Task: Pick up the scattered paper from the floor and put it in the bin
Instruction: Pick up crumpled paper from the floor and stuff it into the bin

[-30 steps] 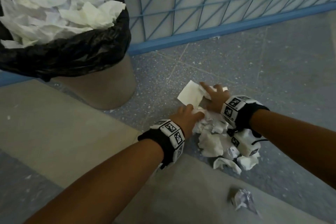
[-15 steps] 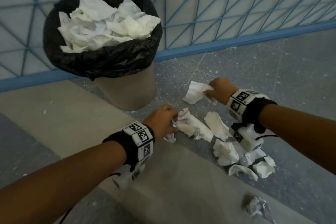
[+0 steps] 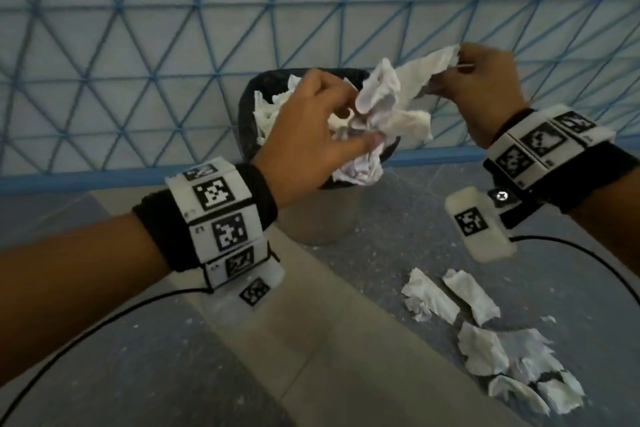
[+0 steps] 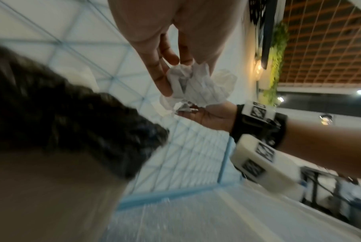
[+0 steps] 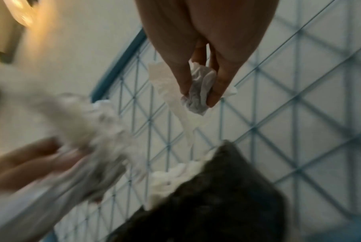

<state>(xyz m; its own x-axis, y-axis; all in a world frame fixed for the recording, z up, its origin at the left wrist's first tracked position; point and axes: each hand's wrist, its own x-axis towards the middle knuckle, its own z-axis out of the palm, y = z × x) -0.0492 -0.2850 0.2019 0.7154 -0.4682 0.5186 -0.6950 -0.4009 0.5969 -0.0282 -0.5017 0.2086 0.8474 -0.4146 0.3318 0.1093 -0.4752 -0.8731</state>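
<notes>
My left hand grips a bunch of crumpled white paper in the air, in front of and above the bin. The bin has a black liner and holds a heap of white paper. My right hand pinches a longer strip of paper up and to the right of the bin. In the left wrist view the left fingers curl round the wad. In the right wrist view the right fingers pinch a paper piece above the bin liner.
Several crumpled paper pieces lie on the grey speckled floor at the lower right. A blue wire fence with a blue bottom rail stands behind the bin. A beige floor strip runs diagonally. Black cables hang from both wristbands.
Both hands have lifted off the floor with paper and moved up toward the bin. The head view has swung up, so the bin now sits in the centre behind the hands.
</notes>
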